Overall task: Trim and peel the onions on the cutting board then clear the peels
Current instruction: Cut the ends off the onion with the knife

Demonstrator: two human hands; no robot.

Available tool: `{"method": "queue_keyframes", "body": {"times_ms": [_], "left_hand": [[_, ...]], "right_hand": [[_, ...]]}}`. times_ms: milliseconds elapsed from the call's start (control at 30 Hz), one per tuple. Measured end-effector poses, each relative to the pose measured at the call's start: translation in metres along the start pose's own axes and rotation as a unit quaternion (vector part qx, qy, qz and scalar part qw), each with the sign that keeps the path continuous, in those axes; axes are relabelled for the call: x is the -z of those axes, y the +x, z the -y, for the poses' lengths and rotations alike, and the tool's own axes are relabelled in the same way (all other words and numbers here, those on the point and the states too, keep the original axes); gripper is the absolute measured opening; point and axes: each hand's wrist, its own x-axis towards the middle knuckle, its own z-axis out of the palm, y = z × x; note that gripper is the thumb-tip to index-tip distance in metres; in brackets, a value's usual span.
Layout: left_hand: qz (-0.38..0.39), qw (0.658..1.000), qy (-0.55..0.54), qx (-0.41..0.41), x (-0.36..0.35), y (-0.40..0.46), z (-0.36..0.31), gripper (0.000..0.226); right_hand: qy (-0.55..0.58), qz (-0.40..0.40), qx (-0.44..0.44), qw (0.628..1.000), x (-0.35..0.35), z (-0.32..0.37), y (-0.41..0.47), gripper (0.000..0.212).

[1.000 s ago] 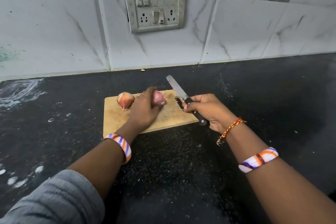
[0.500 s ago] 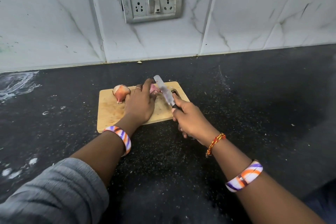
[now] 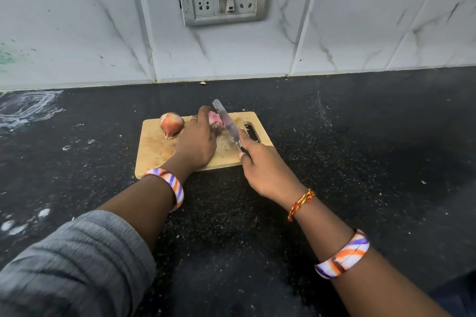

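Left hand (image 3: 197,143) grips onion (image 3: 214,121) steady on board (image 3: 154,148); right hand (image 3: 260,162) holds knife (image 3: 226,121), blade at its end to trim.

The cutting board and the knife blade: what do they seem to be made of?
The cutting board looks like pale wood or bamboo, matte, its surface worn and stained. The knife blade looks like steel: grey, smooth and faintly shiny. Its handle is hidden in the right hand.
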Motion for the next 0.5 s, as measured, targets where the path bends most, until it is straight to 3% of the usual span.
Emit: {"method": "queue_keyframes", "body": {"times_ms": [367,500], "left_hand": [[0.001,1.0,-0.005,-0.019,-0.006,0.006,0.005,0.049],[-0.01,1.0,-0.002,-0.019,-0.008,0.007,0.005,0.047]], "right_hand": [[-0.218,-0.021,0.016,0.976,-0.001,0.021,0.008,0.067],[-0.229,-0.024,0.02,0.973,-0.006,0.027,0.009,0.068]]}}
